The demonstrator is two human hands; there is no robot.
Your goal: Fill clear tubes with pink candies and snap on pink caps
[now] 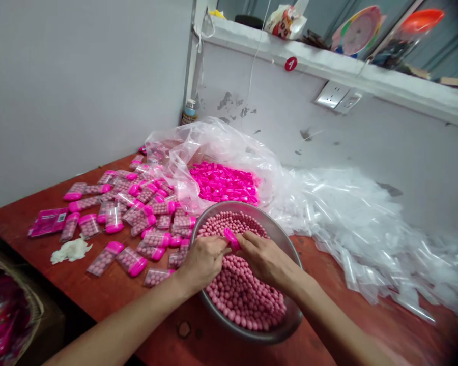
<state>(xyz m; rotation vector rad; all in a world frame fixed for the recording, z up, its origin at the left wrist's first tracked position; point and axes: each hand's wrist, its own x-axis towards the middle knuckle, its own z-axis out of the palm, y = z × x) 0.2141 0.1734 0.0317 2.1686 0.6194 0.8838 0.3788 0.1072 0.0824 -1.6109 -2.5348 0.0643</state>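
A pink cap (232, 238) is pinched between the fingers of the left hand (206, 258) and the right hand (266, 259), above the middle of a metal bowl (293, 320). Both hands are closed on it; whether a clear tube is attached cannot be told, as the view is blocked by the fingers. The bowl is partly filled with pink beads (248, 305) and is set on a red table (316, 335). To the left, bead-filled tubes (132, 261) with pink ends are scattered, with a pink packet (49, 222) and a white clump (71, 250) placed beside them. On the far side, loose pink caps (225, 184) are held in an open plastic bag (217, 137). To the right, clear tubes (339, 223) are heaped.
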